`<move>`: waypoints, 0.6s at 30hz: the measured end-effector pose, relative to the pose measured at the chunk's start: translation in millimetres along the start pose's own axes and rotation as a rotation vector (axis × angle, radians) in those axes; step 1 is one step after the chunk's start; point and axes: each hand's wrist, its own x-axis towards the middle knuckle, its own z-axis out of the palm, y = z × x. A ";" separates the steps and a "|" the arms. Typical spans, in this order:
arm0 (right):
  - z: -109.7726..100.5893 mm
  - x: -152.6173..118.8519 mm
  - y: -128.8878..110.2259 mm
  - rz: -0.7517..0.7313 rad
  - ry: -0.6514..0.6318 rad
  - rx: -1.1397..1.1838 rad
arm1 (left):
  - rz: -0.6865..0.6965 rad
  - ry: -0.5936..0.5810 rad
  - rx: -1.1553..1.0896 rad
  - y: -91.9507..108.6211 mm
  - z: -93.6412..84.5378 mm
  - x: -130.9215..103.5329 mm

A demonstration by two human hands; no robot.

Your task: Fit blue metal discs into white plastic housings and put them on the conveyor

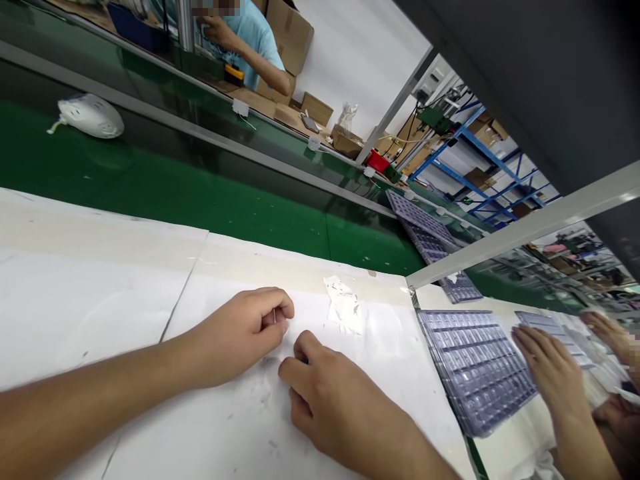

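My left hand (255, 328) is closed in a pinch above the white work surface (185, 427). A thin, pale sliver shows between its thumb and fingers, too small to name. Close beside it on the right, my right hand (333, 393) has its fingers curled and pressed together. Something small and dark shows between those fingers, mostly hidden, and I cannot make it out. The hands are near each other with a narrow gap between them. Just beyond them lies a crumpled piece of white paper or film (343, 305) with dark specks on it.
A green conveyor belt (240, 213) runs behind the work surface, carrying a white rounded object (93, 115) and tilted plastic trays (425, 230). To the right, a stack of compartment trays (475, 367) lies near a co-worker's hand (555, 367). A slanted metal post (525, 230) crosses there. Another person (255, 50) sits opposite.
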 end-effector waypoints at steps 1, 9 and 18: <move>0.2 0.1 0.4 0.003 0.011 0.011 | 0.004 -0.003 0.000 -1.1 -0.2 0.2; 1.5 2.8 3.0 0.049 0.048 0.031 | 0.021 -0.030 -0.010 -4.5 2.1 -0.9; -2.8 5.3 6.2 0.121 0.109 0.057 | 0.040 -0.038 -0.005 -3.5 1.0 -0.5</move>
